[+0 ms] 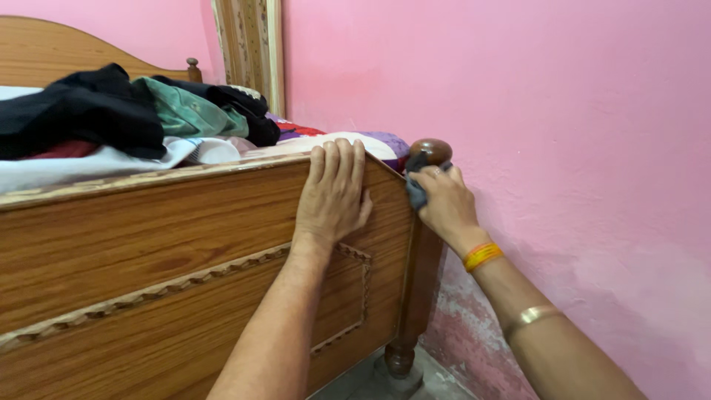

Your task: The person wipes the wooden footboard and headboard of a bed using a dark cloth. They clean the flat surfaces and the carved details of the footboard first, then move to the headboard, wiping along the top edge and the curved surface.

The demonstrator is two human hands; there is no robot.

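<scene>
So a pink painted wall (518,89) is seen behind everything, and a big brown wooden bed footboard with a carved rope-pattern trim (148,252) is stretched across the left. A heap of black, green and white clothes (126,118) is piled on the bed above it. The left hand (332,196) is laid flat on the footboard's upper edge, grip spread wide with nothing held, fingers just hooked over the top rail. The right hand (444,204) is pressed against the corner post, its grip pinched closed on a small dark grey cloth (416,178). That cloth is bunched right under the round dark wooden knob (431,152), touching it. Orange and gold bangles are worn on the right wrist.
</scene>
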